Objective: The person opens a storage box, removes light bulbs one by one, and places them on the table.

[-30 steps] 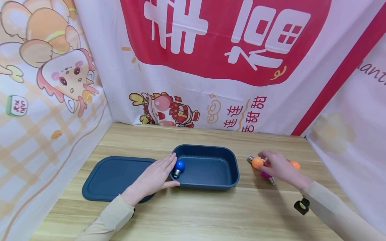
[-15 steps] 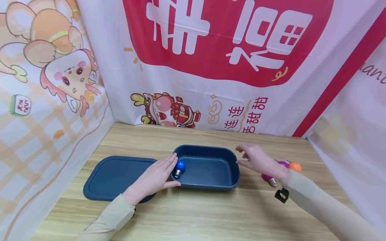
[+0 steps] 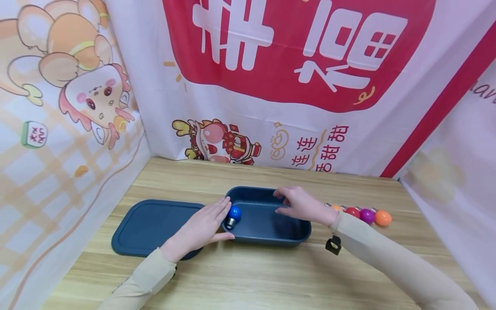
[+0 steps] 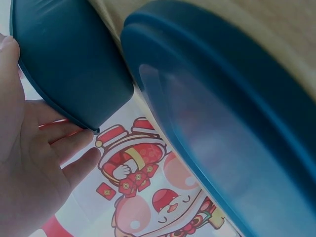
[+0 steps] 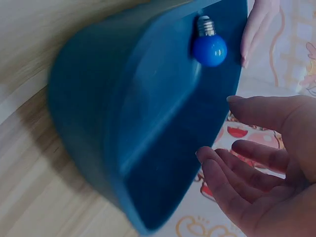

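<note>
A dark blue box (image 3: 267, 240) stands uncovered on the table, with a blue light bulb (image 3: 234, 212) lying at its left end. My left hand (image 3: 202, 229) rests on the box's left rim, fingers straight, thumb at the front corner. In the left wrist view its fingers lie against the box's outer wall (image 4: 74, 59). Over the right part of the box hovers my right hand (image 3: 304, 206), its fingers loosely bent. The right wrist view shows this hand (image 5: 281, 168) with nothing between thumb and fingers, and the blue bulb (image 5: 209, 50) farther inside.
A matching dark blue lid (image 3: 155, 228) lies flat left of the box, partly under my left arm. Right of the box are a red bulb (image 3: 352, 212), a purple bulb (image 3: 367, 216) and orange bulbs (image 3: 383, 218), partly behind my right sleeve. Printed cloth walls surround the table.
My right hand has moved left from the bulbs, past the box's right rim, to over the box's inside. More bulbs show on the right. My left hand stays at the rim.
</note>
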`<control>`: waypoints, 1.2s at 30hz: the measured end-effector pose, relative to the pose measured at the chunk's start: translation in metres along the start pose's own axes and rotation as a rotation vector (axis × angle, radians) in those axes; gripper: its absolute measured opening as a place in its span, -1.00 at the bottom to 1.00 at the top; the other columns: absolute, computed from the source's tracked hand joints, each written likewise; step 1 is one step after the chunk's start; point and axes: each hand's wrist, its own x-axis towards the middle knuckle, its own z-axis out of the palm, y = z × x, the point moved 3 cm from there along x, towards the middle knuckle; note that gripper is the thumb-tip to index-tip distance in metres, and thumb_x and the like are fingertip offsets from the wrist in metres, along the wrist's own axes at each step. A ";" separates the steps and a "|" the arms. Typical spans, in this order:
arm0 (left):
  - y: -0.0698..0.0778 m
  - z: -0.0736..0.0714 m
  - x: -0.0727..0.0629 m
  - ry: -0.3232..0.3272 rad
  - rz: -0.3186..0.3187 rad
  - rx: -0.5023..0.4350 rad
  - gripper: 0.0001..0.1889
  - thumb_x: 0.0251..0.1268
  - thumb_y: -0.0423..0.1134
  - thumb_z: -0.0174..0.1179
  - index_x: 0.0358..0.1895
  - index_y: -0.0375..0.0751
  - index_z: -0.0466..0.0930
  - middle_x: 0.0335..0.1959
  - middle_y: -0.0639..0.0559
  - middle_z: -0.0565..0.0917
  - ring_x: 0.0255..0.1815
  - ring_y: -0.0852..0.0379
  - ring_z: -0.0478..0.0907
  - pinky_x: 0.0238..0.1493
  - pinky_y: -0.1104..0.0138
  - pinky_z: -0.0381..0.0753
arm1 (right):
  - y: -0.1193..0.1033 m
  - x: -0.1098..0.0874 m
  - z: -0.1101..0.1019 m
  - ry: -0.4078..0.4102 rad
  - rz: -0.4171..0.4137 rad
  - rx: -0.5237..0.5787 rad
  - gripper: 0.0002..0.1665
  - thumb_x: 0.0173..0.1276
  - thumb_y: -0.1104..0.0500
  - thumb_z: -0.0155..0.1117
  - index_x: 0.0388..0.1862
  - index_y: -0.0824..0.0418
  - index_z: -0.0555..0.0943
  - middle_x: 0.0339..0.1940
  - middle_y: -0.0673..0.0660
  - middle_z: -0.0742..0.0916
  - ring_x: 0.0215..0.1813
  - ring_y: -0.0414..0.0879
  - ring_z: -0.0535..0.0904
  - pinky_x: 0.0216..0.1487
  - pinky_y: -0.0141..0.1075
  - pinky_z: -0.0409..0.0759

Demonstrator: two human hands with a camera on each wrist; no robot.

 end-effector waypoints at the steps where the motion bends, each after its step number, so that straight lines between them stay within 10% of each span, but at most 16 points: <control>1: 0.000 0.000 0.000 0.000 0.001 -0.001 -0.02 0.27 0.44 0.00 0.49 -0.33 0.23 0.54 -0.22 0.26 0.55 -0.13 0.27 0.43 0.01 0.43 | -0.001 0.003 0.002 -0.009 -0.003 0.007 -0.53 0.20 0.18 0.50 0.04 0.37 0.61 -0.03 0.29 0.76 -0.23 0.00 0.72 -0.21 -0.33 0.71; 36: -0.002 0.001 -0.002 -0.001 0.013 0.001 -0.03 0.32 0.44 -0.08 0.51 -0.32 0.20 0.55 -0.21 0.25 0.56 -0.09 0.25 0.44 0.03 0.43 | -0.051 0.077 0.064 -0.269 -0.047 -0.019 -0.54 0.28 0.11 0.44 0.11 0.26 0.59 -0.01 0.19 0.72 -0.09 -0.07 0.64 0.01 -0.24 0.70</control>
